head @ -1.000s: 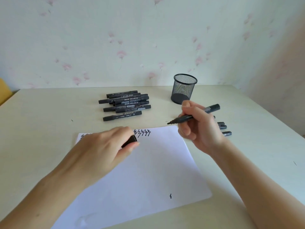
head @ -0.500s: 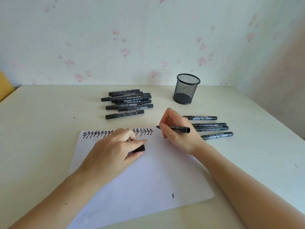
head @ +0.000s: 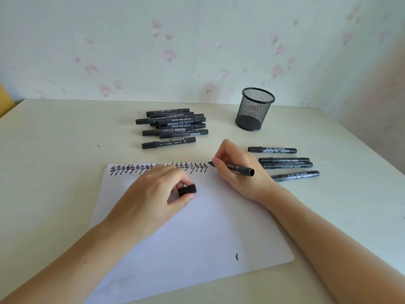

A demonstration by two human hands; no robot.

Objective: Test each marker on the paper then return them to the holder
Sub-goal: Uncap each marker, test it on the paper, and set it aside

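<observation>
The right hand (head: 238, 170) pinches a slim black plastic marker (head: 235, 168), probably light, stiff and best gripped near its nib, at the white paper sheet's (head: 197, 238) one-o'clock corner, while the left hand (head: 153, 194) pinches its black cap (head: 187, 190) at the sheet's eleven o'clock.

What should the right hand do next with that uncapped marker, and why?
Probably lower the marker tip onto the paper and draw one more zigzag. The right hand grips it with the tip at the right end of the zigzag row, while the left hand holds its cap.
</observation>
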